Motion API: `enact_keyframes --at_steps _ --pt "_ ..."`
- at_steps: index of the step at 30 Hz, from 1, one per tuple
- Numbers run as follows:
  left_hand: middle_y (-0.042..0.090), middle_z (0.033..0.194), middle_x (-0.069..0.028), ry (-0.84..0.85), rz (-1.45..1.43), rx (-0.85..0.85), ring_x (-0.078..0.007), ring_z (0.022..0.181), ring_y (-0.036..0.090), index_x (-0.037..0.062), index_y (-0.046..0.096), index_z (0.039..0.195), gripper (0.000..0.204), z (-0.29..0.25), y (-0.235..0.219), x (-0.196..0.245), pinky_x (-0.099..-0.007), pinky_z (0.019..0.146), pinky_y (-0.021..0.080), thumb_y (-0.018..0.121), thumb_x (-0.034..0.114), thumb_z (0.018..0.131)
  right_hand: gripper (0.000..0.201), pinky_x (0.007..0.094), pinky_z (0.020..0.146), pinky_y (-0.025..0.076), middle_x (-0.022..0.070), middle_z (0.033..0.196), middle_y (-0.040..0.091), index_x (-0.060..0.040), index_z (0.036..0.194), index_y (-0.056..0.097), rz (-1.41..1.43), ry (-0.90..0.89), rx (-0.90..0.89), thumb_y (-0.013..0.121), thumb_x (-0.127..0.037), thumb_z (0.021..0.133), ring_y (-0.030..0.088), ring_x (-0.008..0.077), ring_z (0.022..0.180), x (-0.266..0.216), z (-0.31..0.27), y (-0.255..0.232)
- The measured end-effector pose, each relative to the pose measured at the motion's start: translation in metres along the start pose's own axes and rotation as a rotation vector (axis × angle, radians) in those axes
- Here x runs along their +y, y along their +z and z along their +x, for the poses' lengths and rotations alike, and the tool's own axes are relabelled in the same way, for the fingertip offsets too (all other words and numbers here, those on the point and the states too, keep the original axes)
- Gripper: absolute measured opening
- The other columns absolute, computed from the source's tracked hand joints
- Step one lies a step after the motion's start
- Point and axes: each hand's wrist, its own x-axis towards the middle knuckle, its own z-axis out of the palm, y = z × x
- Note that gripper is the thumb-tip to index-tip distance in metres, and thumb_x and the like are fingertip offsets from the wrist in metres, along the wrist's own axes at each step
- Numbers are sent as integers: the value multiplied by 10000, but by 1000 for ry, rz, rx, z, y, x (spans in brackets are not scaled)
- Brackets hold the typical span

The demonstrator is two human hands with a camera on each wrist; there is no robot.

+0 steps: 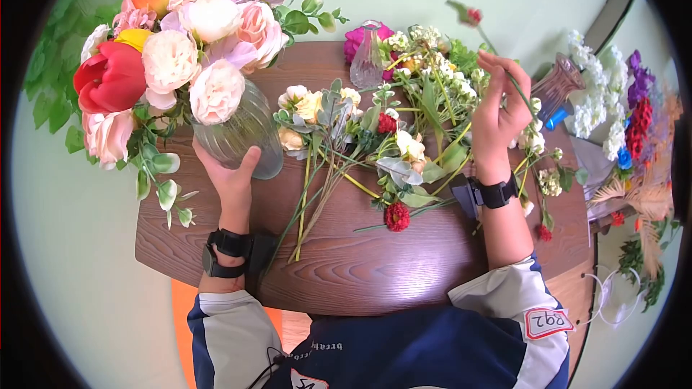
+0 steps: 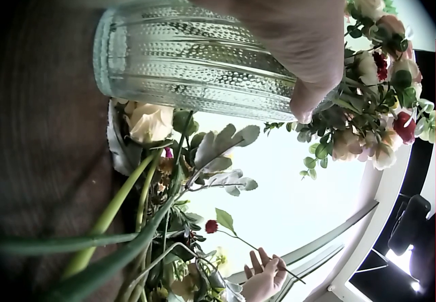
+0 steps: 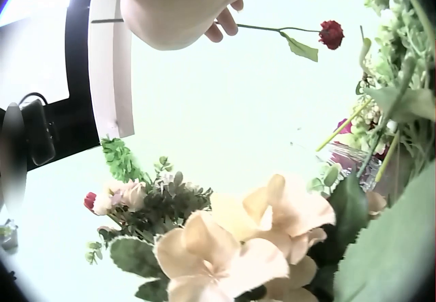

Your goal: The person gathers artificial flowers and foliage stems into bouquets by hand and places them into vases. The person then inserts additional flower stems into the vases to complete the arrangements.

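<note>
My left hand (image 1: 229,176) grips a ribbed clear glass vase (image 1: 249,130) at the table's left. The left wrist view shows the textured glass (image 2: 184,56) with the thumb along its side. A full bouquet of cream and pink roses (image 1: 216,91), a red tulip (image 1: 112,78) and greenery fills the vase. Raised over the right of the table, my right hand (image 1: 502,119) holds a thin green stem between thumb and fingers. At the stem's upper end are a small red flower (image 1: 473,16) and one leaf (image 3: 300,48).
Loose flowers and stems (image 1: 310,202) lie across the brown table (image 1: 404,274). Toward the back stands a small clear vase (image 1: 368,57); a purplish glass vase (image 1: 559,86) is at the right. More flowers (image 1: 638,126) lie beyond the table's right edge.
</note>
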Motion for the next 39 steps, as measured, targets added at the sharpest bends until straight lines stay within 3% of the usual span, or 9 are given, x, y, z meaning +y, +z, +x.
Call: enact_keyframes --at_steps 3,5,8,11,20,29,39 --pt "321 1298 -138 -1 18 4 -230 1189 348 -6 152 1354 944 0 0 1 -362 1006 284 770 145 656 156 259 653 491 128 912 648 11 967 576 -15 -86 -5 522 78 837 650 209 789 -15 10 -7" --pt "321 1299 -138 3 30 2 -231 1189 348 -6 151 1354 945 0 -1 0 -362 1006 284 769 146 656 212 269 636 494 138 921 648 18 945 582 -108 -421 18 528 127 771 648 220 744 -16 16 -10" --pt "324 1298 -137 17 21 3 -229 1187 350 -5 155 1354 942 1 -1 -2 -362 1005 284 769 143 655 284 257 606 490 143 917 662 11 929 589 -99 -497 -62 519 155 694 638 204 682 -26 17 -13" --pt "328 1296 -136 11 16 -4 -227 1184 353 -2 160 1353 935 1 -1 0 -362 1004 286 768 146 658 307 240 557 472 130 897 676 -5 902 599 10 -474 -49 502 156 659 617 172 622 -21 10 -8" --pt "335 1287 -133 15 22 -3 -223 1175 361 2 170 1351 926 0 -1 0 -359 998 291 769 156 662 286 220 468 415 76 894 685 -20 875 608 -14 -426 -177 527 136 649 559 137 511 -24 9 -7" --pt "363 1294 -103 52 25 -21 -216 1177 373 24 200 1365 877 1 -1 0 -354 1009 281 754 137 695 242 248 459 422 61 793 672 -45 874 620 -73 -408 -208 606 102 682 585 161 529 -30 6 0" --pt "333 1283 -137 24 39 -7 -226 1173 355 -2 174 1345 943 2 -1 0 -363 996 288 785 204 657 216 275 471 437 56 716 646 -82 889 632 -135 -346 -326 618 39 711 588 184 539 -23 0 3"
